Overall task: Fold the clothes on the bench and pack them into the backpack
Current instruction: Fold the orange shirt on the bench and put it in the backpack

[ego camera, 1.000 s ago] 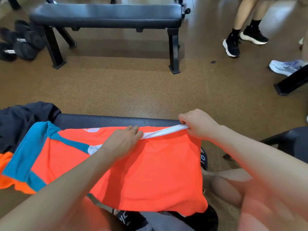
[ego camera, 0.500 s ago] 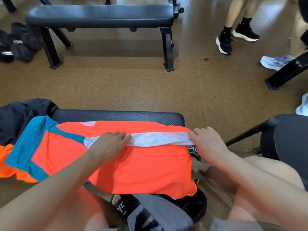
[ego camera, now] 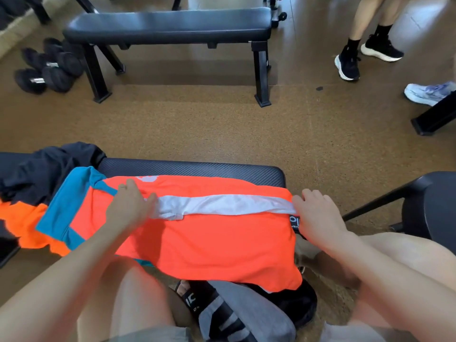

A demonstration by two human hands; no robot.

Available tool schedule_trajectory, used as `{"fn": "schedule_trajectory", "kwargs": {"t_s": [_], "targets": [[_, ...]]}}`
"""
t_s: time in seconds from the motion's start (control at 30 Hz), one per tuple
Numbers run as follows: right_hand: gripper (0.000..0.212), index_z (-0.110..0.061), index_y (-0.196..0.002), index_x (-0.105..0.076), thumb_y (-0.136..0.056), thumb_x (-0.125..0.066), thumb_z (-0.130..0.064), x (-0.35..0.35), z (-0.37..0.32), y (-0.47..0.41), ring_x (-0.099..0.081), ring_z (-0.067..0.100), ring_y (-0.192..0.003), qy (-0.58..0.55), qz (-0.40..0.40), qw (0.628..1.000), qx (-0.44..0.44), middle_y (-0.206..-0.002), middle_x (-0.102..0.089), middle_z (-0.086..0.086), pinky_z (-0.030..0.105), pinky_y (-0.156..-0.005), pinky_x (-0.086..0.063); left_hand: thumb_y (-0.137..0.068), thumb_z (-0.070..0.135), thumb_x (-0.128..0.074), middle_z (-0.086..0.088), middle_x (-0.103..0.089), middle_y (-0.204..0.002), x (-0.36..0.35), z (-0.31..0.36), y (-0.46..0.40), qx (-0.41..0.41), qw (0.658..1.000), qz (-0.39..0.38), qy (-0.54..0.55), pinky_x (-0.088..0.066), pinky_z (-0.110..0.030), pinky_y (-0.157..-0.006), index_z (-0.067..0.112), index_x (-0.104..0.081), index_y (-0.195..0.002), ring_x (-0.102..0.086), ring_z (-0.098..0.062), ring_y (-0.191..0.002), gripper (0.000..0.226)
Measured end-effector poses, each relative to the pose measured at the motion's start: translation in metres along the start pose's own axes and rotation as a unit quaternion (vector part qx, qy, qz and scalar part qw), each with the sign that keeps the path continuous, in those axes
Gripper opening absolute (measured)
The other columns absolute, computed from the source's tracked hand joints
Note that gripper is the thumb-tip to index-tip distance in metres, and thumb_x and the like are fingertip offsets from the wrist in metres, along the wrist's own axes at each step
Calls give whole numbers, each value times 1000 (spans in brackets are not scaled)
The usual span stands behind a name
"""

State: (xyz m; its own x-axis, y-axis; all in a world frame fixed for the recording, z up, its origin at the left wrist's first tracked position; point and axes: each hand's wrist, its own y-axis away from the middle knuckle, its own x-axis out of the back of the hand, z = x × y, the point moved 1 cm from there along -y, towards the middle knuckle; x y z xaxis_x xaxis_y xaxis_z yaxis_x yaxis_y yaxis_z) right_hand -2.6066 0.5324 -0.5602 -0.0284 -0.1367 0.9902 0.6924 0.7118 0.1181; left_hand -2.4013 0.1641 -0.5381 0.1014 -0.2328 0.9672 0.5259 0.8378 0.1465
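An orange shirt (ego camera: pixel 209 240) with teal sleeves and a white strip (ego camera: pixel 222 206) across it lies flat over the near black bench (ego camera: pixel 197 169). My left hand (ego camera: pixel 130 206) rests flat on the shirt at the strip's left end, fingers straight. At the shirt's right edge my right hand (ego camera: pixel 318 215) presses down beside the strip's right end, fingers relaxed. A dark garment (ego camera: pixel 44 171) is bunched on the bench's left part. The grey and black backpack (ego camera: pixel 246 314) sits on the floor between my knees, partly under the shirt's hanging edge.
A second black bench (ego camera: pixel 170 25) stands across the cork floor. Black dumbbells (ego camera: pixel 49 67) lie at the far left. A person's legs in black shoes (ego camera: pixel 350 62) and a white shoe (ego camera: pixel 429 93) are at the upper right. A black chair (ego camera: pixel 434 206) stands right.
Both hands have let go of the pinched white strip and laid the shirt flat. My left hand slid left along the strip; my right hand now presses the right edge.
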Motion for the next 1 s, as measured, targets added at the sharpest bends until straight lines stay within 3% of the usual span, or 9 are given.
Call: {"fn": "schedule_trajectory", "kwargs": {"t_s": [0.1,0.17,0.2,0.27,0.37,0.6,0.73,0.87,1.0], "targets": [[24,-17,-100,-51,-79,-62,-14,-2,0,-4,-52,34,-102,-115,-91,986,-85,-106,-50,9,41,-78,-46,-86,39,-71,-34,-43,-138,3,-25,-11,174,976,-28,131,-44,-48,-99,-7,-33,-138,-51,-47,-124,80],[25,-20,-102,-46,-80,-58,-19,-3,-3,-7,-49,33,-109,-173,-133,970,-109,-110,-46,6,41,-86,-46,-69,47,-80,-32,-59,-120,-2,-37,-18,235,941,-59,235,-55,-48,-82,-9,-40,-137,-66,-42,-101,97],[25,-22,-102,-46,-81,-59,-21,0,-7,-9,-49,31,-109,-163,-119,974,-99,-109,-46,5,40,-86,-45,-60,48,-80,-28,-65,-96,-3,-40,-18,251,919,-66,298,-57,-44,-61,-8,-49,-129,-70,-35,-72,94],[28,-22,-103,-51,-77,-62,-20,2,-20,-13,-50,30,-103,-149,-35,987,-52,-106,-47,4,39,-82,-42,-61,34,-78,-10,-48,-59,-1,-38,-17,255,877,-57,402,-38,-23,-37,9,-58,-90,-44,-16,-33,44],[37,-18,-102,-59,-67,-67,-13,9,-48,-20,-53,32,-88,-153,57,985,49,-97,-50,6,40,-72,-44,-77,10,-71,-4,-39,-56,-3,-33,-20,267,848,-42,455,-25,-15,-33,16,-45,-63,-34,-10,-31,30],[15,-18,-81,-55,-71,-66,-19,7,-104,-43,-48,27,-72,-90,87,968,219,-80,-49,3,39,-59,-36,-87,7,-68,-5,-44,-55,-6,-31,-32,280,819,-37,500,-28,-14,-30,13,-50,-67,-40,-7,-28,28],[13,-18,-84,-55,-75,-61,-24,6,-112,-61,-47,26,-73,-92,77,966,229,-81,-49,2,38,-61,-30,-90,7,-67,-6,-46,-62,-6,-30,-42,293,806,-23,514,-36,-14,-32,13,-52,-72,-44,-9,-36,24],[23,-16,-87,-57,-75,-47,-33,10,-113,-77,-52,29,-73,-126,39,967,218,-80,-49,2,39,-62,-39,-94,3,-49,8,-41,-43,-3,-25,-51,226,803,-13,551,-31,-17,-37,20,-43,-66,-34,-4,-34,33],[36,-20,-98,-57,-86,-36,-47,13,-111,-90,-53,25,-85,-225,23,964,139,-89,-50,-2,39,-70,-46,-94,1,-43,3,-37,-54,-4,-25,-59,247,752,-4,610,-28,-20,-41,20,-41,-72,-39,-8,-47,29]]}}
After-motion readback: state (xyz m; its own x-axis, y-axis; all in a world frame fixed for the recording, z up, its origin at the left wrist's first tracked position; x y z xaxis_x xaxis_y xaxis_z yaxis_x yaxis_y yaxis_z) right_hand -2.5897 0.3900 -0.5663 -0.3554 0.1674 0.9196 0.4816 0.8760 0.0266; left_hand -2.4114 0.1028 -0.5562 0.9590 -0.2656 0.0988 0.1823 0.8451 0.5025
